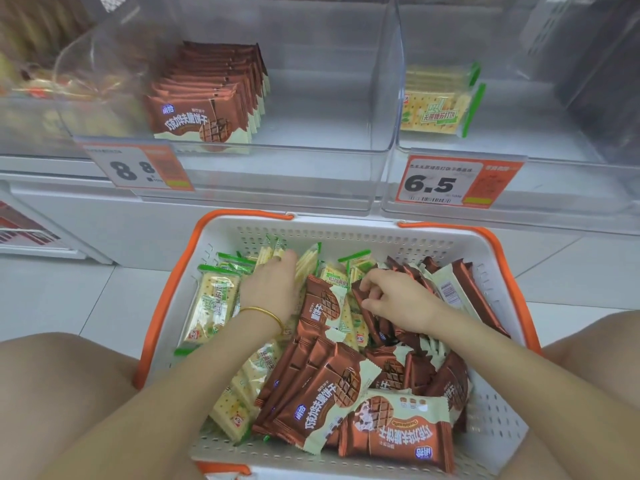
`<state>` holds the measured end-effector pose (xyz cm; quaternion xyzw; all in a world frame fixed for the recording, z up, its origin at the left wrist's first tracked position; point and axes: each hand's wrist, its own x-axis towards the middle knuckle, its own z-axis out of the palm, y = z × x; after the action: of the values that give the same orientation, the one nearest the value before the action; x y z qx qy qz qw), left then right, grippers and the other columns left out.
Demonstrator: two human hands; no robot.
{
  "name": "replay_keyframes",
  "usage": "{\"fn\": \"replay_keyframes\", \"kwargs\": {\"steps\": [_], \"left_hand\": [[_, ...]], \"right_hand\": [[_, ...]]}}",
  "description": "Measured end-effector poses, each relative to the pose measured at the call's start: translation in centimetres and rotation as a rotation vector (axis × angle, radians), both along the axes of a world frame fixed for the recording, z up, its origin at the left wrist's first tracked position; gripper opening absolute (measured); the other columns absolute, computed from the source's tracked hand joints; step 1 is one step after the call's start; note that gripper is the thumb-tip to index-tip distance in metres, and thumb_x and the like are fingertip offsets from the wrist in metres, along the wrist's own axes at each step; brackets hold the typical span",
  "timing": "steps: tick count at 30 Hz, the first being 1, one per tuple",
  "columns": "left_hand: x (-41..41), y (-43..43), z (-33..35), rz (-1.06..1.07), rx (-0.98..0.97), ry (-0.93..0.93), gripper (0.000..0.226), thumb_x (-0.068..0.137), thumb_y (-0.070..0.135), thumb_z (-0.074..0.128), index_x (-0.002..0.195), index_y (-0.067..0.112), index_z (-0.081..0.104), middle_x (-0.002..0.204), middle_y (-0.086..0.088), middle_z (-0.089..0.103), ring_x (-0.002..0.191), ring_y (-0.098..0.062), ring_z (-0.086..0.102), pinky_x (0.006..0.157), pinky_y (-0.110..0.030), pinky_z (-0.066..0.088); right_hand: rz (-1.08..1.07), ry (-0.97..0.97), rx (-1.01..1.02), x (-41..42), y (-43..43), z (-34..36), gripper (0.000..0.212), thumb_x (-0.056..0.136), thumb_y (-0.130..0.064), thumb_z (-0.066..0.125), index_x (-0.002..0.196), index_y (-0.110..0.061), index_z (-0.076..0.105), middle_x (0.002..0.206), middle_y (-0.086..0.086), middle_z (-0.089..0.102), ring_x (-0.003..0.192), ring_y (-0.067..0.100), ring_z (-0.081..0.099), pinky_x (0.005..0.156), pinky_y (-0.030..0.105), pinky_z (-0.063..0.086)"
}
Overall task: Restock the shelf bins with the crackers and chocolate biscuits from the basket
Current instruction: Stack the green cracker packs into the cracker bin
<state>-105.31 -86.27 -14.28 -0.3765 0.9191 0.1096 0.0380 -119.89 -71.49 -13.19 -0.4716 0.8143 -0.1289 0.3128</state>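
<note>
Item: white perforated plastic basket with orange handles, between my knees on the tiled floor.

Contents, left half of the basket: clear green-edged packets of pale crackers, some flat, some on edge against the far wall.

Contents, right half and near side of the basket: brown foil packets of chocolate biscuits, piled loosely, overlapping the crackers at the middle.

My left hand: inside the basket at its far left, palm down on the upright cracker packets, fingers fairly straight and together, tips pushed in among the packets. A thin gold bangle sits on that wrist.

My right hand: inside the basket at centre right, fingers curled tight round a few brown biscuit packets standing on edge.

Beyond the basket, left: clear plastic shelf bin, holding one row of upright chocolate biscuit packets at its left side; orange price tag reading 8.8 on its front.

Beyond the basket, right: second clear shelf bin, two cracker packets inside at its left; orange price tag reading 6.5.
</note>
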Motion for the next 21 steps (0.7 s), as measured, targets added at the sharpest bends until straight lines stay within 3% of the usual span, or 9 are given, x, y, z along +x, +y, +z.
{"fn": "replay_keyframes", "kwargs": {"steps": [5,8,10,13,15,18,21], "left_hand": [[1.1,-2.0,7.0,0.038,0.313,0.174,0.025,0.086,0.022,0.066,0.108,0.023,0.055,0.097,0.004,0.061,0.081,-0.019,0.062,0.073,-0.034,0.053],[2.2,-1.7,11.5,-0.038,0.540,0.347,0.024,0.080,0.018,0.073,0.100,0.027,0.063,0.096,0.008,0.061,0.091,-0.010,0.062,0.082,-0.025,0.051],[2.3,-1.1,13.6,-0.085,0.709,0.421,0.027,0.075,0.018,0.075,0.098,0.031,0.066,0.102,0.002,0.066,0.092,-0.010,0.065,0.081,-0.025,0.053],[1.3,-0.1,16.4,-0.167,0.843,0.516,0.029,0.075,0.016,0.072,0.101,0.027,0.067,0.100,-0.001,0.071,0.089,-0.012,0.068,0.077,-0.025,0.055],[-0.1,0.7,18.1,-0.229,0.879,0.606,0.031,0.077,0.014,0.068,0.107,0.022,0.064,0.093,0.001,0.072,0.085,-0.012,0.068,0.075,-0.023,0.056],[-2.7,1.5,19.9,-0.211,0.849,0.908,0.029,0.086,0.010,0.064,0.113,0.019,0.057,0.097,-0.004,0.066,0.085,-0.011,0.066,0.069,-0.025,0.057],[-5.3,0.9,20.1,-0.288,0.409,1.027,0.024,0.080,0.023,0.062,0.104,0.025,0.058,0.101,0.009,0.061,0.091,0.001,0.059,0.077,-0.016,0.049]], "right_hand": [[-0.086,-0.010,-0.180,0.2,0.4,3.5,0.041,0.092,-0.024,0.059,0.130,-0.013,0.049,0.119,0.000,0.058,0.103,0.014,0.057,0.089,0.027,0.046],[-0.173,-0.192,-0.309,0.4,0.9,7.3,0.056,0.089,-0.029,0.063,0.138,-0.015,0.041,0.127,-0.006,0.052,0.112,0.010,0.055,0.093,0.023,0.045],[-0.195,-0.419,-0.401,0.6,1.3,10.0,0.045,0.088,-0.022,0.063,0.130,-0.014,0.048,0.118,-0.006,0.062,0.102,0.010,0.064,0.083,0.023,0.052],[-0.218,-0.605,-0.480,0.4,2.4,13.7,0.022,0.086,-0.009,0.062,0.107,-0.010,0.055,0.083,-0.002,0.073,0.063,0.007,0.067,0.050,0.017,0.050],[-0.226,-0.630,-0.541,-0.6,3.3,15.9,0.026,0.078,-0.014,0.065,0.101,-0.009,0.055,0.078,0.002,0.073,0.057,0.012,0.065,0.046,0.018,0.047],[-0.347,-0.693,-0.705,-3.9,4.5,19.3,0.031,0.073,-0.016,0.063,0.101,-0.006,0.058,0.078,0.007,0.072,0.053,0.017,0.063,0.043,0.019,0.048],[-0.545,-0.552,-0.828,-8.8,4.8,21.1,0.024,0.076,-0.014,0.066,0.098,-0.017,0.058,0.082,0.001,0.072,0.063,0.015,0.067,0.051,0.022,0.052]]}}
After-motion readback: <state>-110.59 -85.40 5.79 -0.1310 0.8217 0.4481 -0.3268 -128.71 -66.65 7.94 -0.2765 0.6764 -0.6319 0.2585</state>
